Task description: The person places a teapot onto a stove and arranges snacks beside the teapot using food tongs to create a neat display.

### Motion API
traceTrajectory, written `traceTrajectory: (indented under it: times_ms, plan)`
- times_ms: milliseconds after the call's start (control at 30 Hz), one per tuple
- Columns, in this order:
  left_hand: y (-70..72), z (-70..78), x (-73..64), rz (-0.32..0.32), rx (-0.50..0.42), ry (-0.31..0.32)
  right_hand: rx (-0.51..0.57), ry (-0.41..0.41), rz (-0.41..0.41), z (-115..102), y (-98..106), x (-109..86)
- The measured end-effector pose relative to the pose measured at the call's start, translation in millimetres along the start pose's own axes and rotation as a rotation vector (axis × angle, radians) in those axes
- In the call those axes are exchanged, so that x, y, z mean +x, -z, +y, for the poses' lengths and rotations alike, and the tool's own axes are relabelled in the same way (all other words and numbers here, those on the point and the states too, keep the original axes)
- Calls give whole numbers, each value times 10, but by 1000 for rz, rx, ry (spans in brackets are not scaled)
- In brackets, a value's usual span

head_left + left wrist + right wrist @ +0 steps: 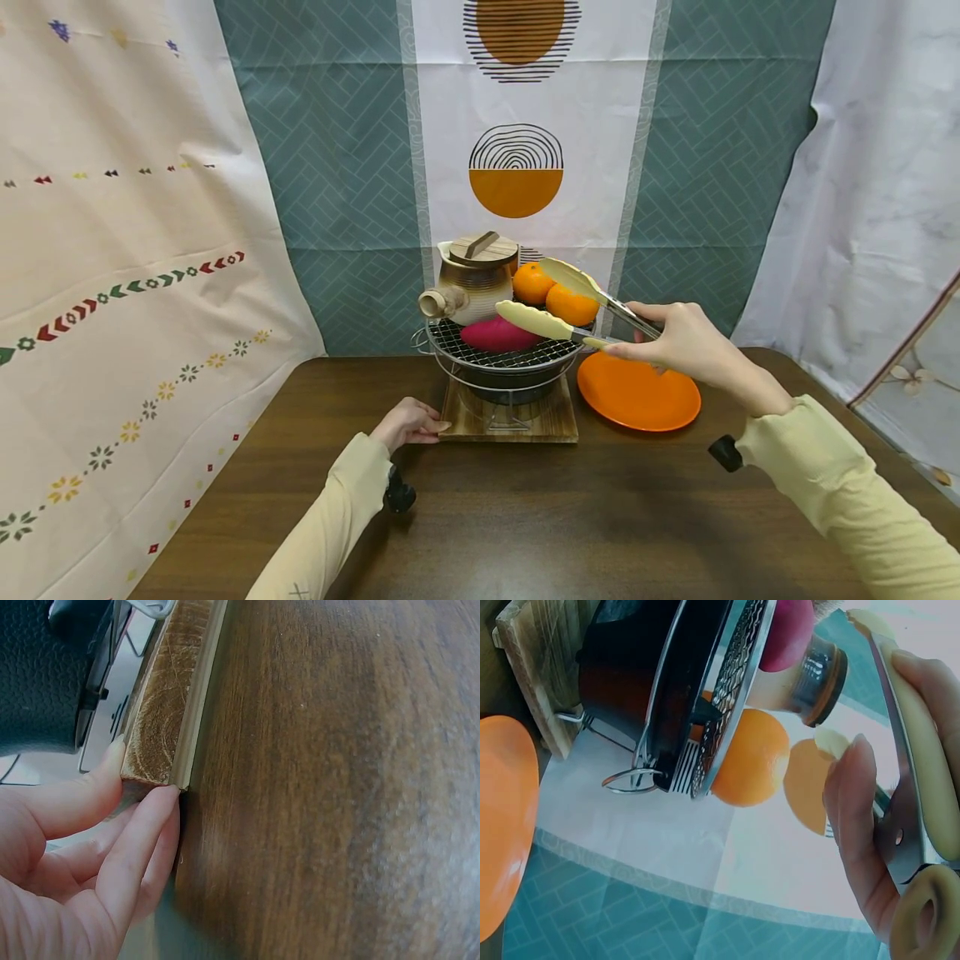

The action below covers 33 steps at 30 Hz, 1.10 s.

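My left hand (411, 422) pinches the near left corner of a square wooden board (551, 417), thumb on top and fingers at its lower edge in the left wrist view. On that board stands a round tabletop grill (495, 375) with a wire mesh top. With my right hand (686, 342) I hold tongs (536, 320) with cream tips, spread apart above the mesh. Their lower tip overlaps a magenta sweet potato (491, 335); the upper one overlaps the tangerines (573, 307). In the right wrist view one tangerine (754, 757) sits at the mesh rim.
A clay teapot (480, 292) with a wooden lid and side handle stands on the mesh at the left. An orange plate (637, 396) lies on the brown table (525, 517) right of the board. Patterned cloths (345, 167) hang behind and at both sides.
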<state>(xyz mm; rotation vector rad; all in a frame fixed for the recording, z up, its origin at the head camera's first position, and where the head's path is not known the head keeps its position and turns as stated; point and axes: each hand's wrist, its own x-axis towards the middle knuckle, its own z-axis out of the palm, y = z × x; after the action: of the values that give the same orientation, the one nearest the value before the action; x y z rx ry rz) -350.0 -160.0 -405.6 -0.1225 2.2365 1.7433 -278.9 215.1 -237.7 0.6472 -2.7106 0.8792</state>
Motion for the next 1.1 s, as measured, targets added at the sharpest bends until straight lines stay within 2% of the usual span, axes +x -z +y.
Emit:
traceTrajectory:
  times_ms: [267,467,833,1100]
  plan:
    - [2,-8,25,5,-4,5,-49,20,91,45,3,-33]
    - [-1,-3,26,5,-19,15,-69,17,117,75,8,-51]
    - [8,-20,22,-1,-24,3,-25,-60,173,170,57,-132]
    - [0,-27,38,1,-26,5,3,-135,184,287,64,-215]
